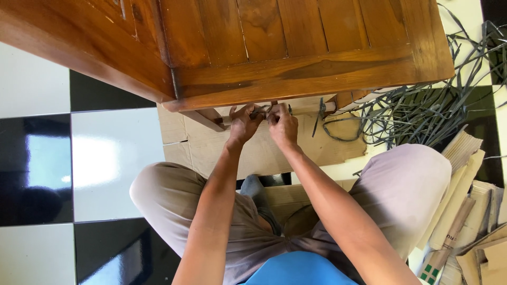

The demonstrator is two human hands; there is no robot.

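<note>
Bent knees (pixel 174 195) frame both hands: left hand (pixel 244 124) and right hand (pixel 282 125) pinch a dark strap (pixel 262 109) around the rail (pixel 306 110) running sideways under the wooden cabinet (pixel 296 74), above cardboard (pixel 253 150) on the floor

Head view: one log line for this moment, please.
left hand on thin strip under wooden furniture | right hand beside, pinching same strip | cardboard sheet below | loose strips at right

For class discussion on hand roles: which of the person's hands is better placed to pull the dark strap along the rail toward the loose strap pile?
Probably the right hand: it grips the strap at the rail on the side nearer the strap pile. The left hand sits farther away.
</note>
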